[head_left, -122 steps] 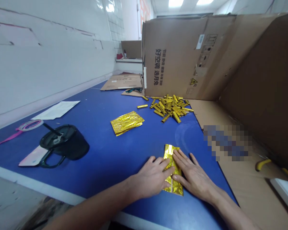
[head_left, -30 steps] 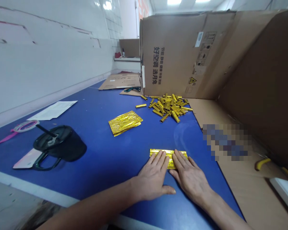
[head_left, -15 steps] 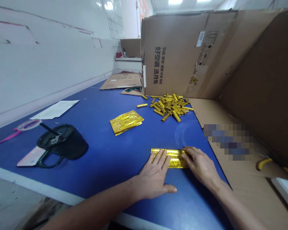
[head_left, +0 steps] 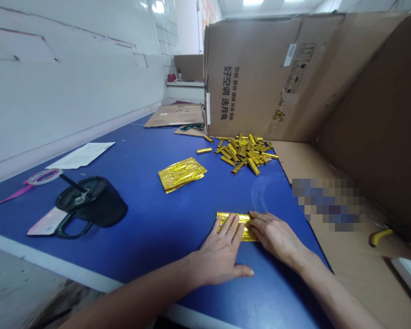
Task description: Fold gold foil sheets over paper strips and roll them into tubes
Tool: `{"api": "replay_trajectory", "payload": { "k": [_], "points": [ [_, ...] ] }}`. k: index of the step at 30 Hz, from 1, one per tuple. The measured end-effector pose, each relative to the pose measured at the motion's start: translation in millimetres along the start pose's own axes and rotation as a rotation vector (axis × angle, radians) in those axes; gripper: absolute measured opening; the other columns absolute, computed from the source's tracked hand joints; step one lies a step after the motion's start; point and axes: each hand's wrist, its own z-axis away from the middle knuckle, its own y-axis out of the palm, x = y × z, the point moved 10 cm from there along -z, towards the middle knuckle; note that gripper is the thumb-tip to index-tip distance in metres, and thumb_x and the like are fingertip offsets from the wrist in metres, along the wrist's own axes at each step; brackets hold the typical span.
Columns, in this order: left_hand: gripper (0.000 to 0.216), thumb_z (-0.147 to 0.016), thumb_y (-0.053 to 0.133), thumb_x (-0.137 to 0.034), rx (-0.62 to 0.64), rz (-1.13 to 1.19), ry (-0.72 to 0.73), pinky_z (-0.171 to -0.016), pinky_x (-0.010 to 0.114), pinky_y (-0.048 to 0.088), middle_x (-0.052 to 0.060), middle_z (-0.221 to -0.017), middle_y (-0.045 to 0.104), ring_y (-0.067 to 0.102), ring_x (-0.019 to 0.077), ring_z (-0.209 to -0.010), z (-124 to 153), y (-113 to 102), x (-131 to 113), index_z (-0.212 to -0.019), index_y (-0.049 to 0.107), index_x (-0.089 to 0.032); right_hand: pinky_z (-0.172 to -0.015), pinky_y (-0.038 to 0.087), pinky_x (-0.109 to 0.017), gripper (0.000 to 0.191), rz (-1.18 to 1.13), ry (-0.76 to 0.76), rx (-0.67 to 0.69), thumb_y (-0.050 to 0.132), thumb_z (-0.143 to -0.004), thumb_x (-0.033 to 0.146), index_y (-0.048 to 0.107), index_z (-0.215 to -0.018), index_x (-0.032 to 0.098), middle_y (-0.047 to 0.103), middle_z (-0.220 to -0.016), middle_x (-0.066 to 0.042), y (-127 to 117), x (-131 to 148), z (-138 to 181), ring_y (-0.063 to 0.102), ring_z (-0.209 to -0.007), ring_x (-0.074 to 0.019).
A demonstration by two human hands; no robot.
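A narrow folded strip of gold foil (head_left: 237, 226) lies crosswise on the blue table. My left hand (head_left: 221, 256) rests on its left part with the fingers spread and flat. My right hand (head_left: 274, 237) lies over its right end, fingers together and curled on the foil, hiding that end. Farther off is a heap of small rolled gold foil tubes (head_left: 243, 154), with a single tube (head_left: 204, 150) lying apart from it. A stack of flat gold foil sheets (head_left: 181, 174) lies to the left of the heap.
A black lidded mug with a handle and straw (head_left: 92, 203) stands at the left of the blue table (head_left: 133, 237), near a pink-handled tape roll (head_left: 43, 177) and white paper (head_left: 82, 155). A cardboard box wall (head_left: 250, 77) rises behind the heap. The table edge runs close to my right.
The foil has turned from lengthwise to crosswise and is now folded narrower. In the last moments its right end has shortened under my right hand, which has slid left.
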Motion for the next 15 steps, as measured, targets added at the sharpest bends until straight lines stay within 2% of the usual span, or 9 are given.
{"api": "replay_trajectory", "payload": {
  "k": [5, 9, 15],
  "points": [
    [0.090, -0.072, 0.017, -0.071, 0.012, -0.005, -0.001, -0.100, 0.049, 0.001, 0.016, -0.140, 0.003, -0.006, 0.0289, -0.128, 0, 1, 1, -0.134, 0.007, -0.007, -0.091, 0.034, -0.036, 0.028, 0.030, -0.034, 0.051, 0.037, -0.083, 0.015, 0.061, -0.096, 0.014, 0.057, -0.114, -0.012, 0, 5, -3, 0.050, -0.106, -0.0214],
    [0.090, -0.072, 0.016, -0.072, 0.007, -0.005, -0.003, -0.101, 0.048, -0.001, 0.015, -0.141, 0.004, -0.007, 0.0286, -0.128, -1, 0, 1, -0.134, 0.009, -0.007, -0.088, 0.036, -0.035, 0.028, 0.082, -0.024, 0.082, 0.037, -0.082, 0.012, 0.062, -0.093, 0.013, 0.058, -0.111, -0.013, -2, 10, -6, 0.054, -0.100, -0.0221],
    [0.090, -0.072, 0.015, -0.072, -0.009, -0.004, -0.004, -0.101, 0.049, -0.001, 0.015, -0.141, 0.005, -0.004, 0.0288, -0.128, 0, -2, 1, -0.134, 0.009, -0.007, -0.081, 0.041, -0.032, 0.026, 0.124, -0.007, -0.003, 0.038, -0.082, 0.011, 0.061, -0.092, 0.013, 0.060, -0.109, -0.011, -2, 9, -5, 0.058, -0.092, -0.0217]
  ]
}}
